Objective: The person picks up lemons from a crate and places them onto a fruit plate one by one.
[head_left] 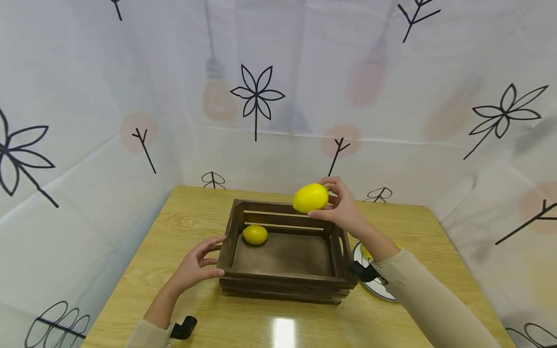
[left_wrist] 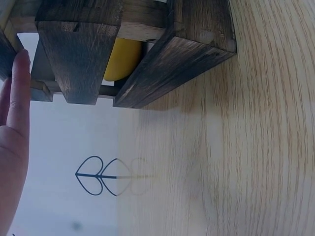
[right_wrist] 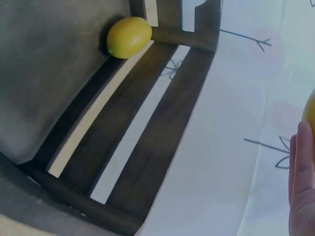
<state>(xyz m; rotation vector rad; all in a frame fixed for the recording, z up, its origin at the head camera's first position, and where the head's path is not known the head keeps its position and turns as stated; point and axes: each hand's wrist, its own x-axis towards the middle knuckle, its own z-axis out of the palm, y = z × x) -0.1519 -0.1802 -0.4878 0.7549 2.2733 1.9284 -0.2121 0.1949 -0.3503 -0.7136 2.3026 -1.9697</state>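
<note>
My right hand (head_left: 344,209) holds a yellow lemon (head_left: 310,198) between thumb and fingers, raised above the back right of a dark brown wooden crate (head_left: 287,286). A second lemon (head_left: 255,235) lies on the crate floor in the back left corner; the right wrist view also shows this lemon (right_wrist: 129,37) by the slatted wall. My left hand (head_left: 197,265) is at the crate's left side, fingers spread, with fingertips and thumb right at the rim. In the left wrist view, a straight finger (left_wrist: 20,93) lies along the crate's slats (left_wrist: 78,59).
A white plate (head_left: 383,291) with a dark rim stands right of the crate, partly hidden by my right forearm. Something yellow (head_left: 367,252) shows on it. The light wood table (head_left: 174,232) is bordered by a patterned white cloth (head_left: 278,159) behind and on both sides.
</note>
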